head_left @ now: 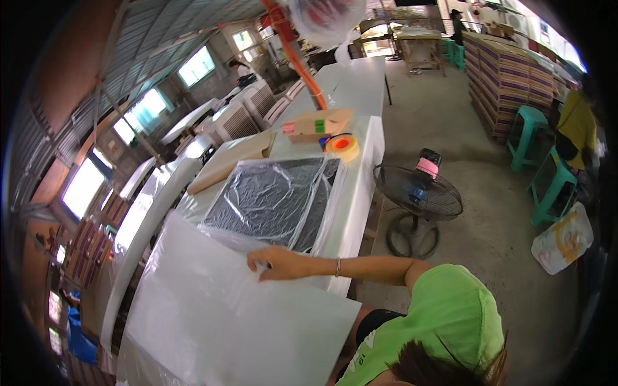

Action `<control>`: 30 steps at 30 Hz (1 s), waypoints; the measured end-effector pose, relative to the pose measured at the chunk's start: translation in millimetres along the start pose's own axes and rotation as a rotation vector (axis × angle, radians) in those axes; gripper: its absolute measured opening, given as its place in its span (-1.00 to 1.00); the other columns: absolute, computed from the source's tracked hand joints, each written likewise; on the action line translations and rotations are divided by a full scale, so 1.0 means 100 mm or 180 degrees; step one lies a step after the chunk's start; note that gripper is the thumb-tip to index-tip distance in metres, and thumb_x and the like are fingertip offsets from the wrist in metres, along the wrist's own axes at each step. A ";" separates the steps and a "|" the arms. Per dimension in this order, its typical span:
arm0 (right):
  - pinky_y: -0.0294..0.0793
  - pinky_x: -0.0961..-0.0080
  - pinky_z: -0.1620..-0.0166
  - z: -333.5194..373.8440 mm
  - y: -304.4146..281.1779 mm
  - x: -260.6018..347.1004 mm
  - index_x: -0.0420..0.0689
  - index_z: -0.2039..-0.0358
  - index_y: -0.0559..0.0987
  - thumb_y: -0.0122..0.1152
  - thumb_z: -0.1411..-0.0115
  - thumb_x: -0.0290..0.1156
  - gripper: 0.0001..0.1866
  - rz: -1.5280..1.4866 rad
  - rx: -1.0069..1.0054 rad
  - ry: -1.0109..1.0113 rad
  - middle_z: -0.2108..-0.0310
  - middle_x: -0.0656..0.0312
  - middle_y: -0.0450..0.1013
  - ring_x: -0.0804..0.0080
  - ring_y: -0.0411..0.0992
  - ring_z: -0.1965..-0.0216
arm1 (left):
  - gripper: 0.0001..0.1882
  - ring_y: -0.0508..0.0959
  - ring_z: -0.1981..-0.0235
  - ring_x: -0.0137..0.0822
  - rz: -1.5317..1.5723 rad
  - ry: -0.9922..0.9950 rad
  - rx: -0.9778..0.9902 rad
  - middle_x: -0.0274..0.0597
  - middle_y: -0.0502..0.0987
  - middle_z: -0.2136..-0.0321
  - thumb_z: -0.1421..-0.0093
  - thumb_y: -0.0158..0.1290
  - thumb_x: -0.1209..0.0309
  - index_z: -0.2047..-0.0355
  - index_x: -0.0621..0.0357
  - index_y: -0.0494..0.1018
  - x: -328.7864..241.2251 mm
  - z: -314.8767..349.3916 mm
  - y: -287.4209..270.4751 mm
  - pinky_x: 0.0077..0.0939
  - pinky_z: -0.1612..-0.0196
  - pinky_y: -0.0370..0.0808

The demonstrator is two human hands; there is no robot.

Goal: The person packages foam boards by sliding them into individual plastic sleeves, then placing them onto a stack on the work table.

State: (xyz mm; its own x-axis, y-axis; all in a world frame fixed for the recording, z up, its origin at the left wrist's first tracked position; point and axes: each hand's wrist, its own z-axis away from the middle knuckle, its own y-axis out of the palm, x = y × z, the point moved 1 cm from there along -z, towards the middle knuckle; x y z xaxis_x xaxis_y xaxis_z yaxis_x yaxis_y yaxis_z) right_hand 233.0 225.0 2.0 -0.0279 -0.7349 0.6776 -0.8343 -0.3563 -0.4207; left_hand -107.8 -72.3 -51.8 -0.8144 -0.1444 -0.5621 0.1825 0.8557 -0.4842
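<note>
My right hand reaches in from the right with a thin bracelet at the wrist. Its fingers are curled and pinch a whitish, translucent plastic sheet. That sheet spreads over the near part of the table. Just beyond the hand, a dark flat rectangular panel lies under wrinkled clear plastic film. My left hand does not show.
On the white-covered table beyond the panel are a roll of yellow tape, a brown cardboard piece and an orange post. A pedestal fan stands to the right. Green stools and stacked cartons are farther right.
</note>
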 end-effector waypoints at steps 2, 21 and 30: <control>0.35 0.26 0.31 0.21 0.17 -0.15 -0.12 0.35 0.38 0.30 0.05 -0.40 -0.71 0.0095 0.0160 0.0203 0.45 0.13 0.41 0.16 0.42 0.39 | -0.51 0.45 0.08 -0.01 -0.0387 -0.0167 0.0273 0.12 0.43 0.05 -0.23 -0.01 0.20 -0.04 0.31 0.30 0.10 0.24 0.00 -0.18 -0.03 0.38; 0.32 0.13 0.41 1.13 0.52 -0.56 -0.09 0.32 0.34 0.06 -0.11 -0.44 -0.86 0.0917 -0.0134 0.1151 0.55 0.11 0.41 0.03 0.43 0.46 | -0.56 0.47 0.11 0.06 -0.0994 -0.1505 0.1426 0.16 0.46 0.12 -0.10 -0.11 0.48 -0.03 0.20 0.28 -0.35 0.94 0.00 -0.19 0.00 0.37; 0.31 0.22 0.34 1.35 0.40 -0.35 -0.10 0.33 0.33 -0.08 0.04 -0.64 -0.78 0.0796 -0.0128 0.1452 0.43 0.16 0.39 0.13 0.41 0.33 | -0.52 0.48 0.13 0.09 -0.1090 -0.1644 0.1616 0.17 0.47 0.15 -0.04 -0.17 0.61 -0.03 0.15 0.27 -0.34 1.01 -0.05 -0.19 0.01 0.37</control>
State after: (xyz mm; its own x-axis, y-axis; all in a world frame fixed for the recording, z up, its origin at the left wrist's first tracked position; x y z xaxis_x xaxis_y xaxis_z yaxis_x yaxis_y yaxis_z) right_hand 274.4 158.6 -120.0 -0.4586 -0.4652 0.7571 -0.7918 -0.1729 -0.5858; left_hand -25.5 -121.8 -98.5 -0.5351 -0.6763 -0.5062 0.2982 0.4094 -0.8622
